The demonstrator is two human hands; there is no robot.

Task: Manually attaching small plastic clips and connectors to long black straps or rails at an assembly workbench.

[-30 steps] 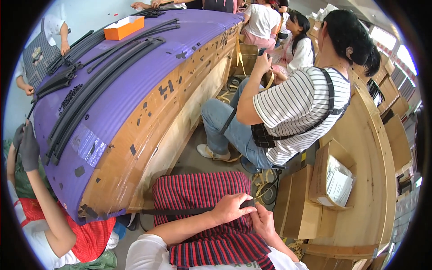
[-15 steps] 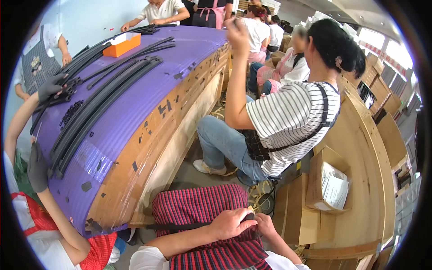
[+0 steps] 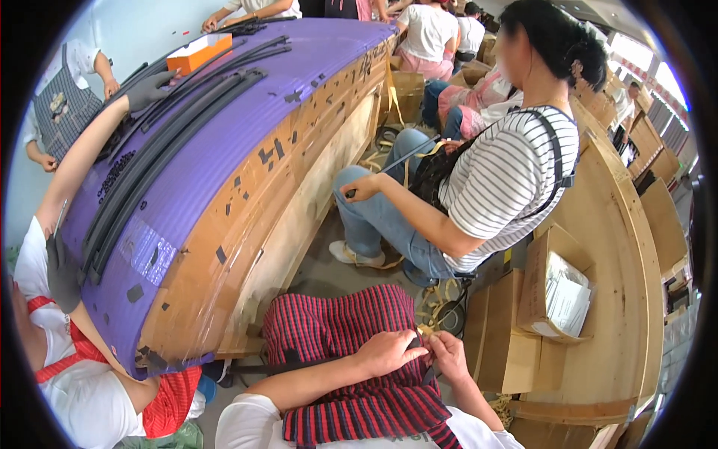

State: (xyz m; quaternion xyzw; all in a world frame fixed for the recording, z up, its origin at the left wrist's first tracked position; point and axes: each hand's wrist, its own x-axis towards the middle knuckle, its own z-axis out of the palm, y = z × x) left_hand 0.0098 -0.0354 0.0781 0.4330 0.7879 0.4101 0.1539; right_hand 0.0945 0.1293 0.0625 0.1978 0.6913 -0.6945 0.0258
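Observation:
Above my lap, covered in red-and-black striped cloth (image 3: 351, 318), my two hands come together. My left hand (image 3: 387, 353) is closed, thumb and fingers pinching the end of a long black strip (image 3: 299, 366) that stretches left under my forearm. Close against it, my right hand (image 3: 449, 355) is closed too, its fingertips pinched at the same end. A scrap of pale yellow tape (image 3: 425, 330) shows between the fingertips. The fingers cover most of the strip's end.
On the left, a purple-topped table (image 3: 187, 217) holds long black strips (image 3: 161, 176) and an orange box (image 3: 199, 51). A co-worker in grey gloves reaches over it. Ahead sits a person in a striped shirt (image 3: 516, 172). An open carton (image 3: 557, 288) stands at right.
My hands stay together at the strip's end; the right fingers have shifted slightly. The person in stripes has lowered a raised arm. The gloved co-worker's far hand has moved toward the orange box.

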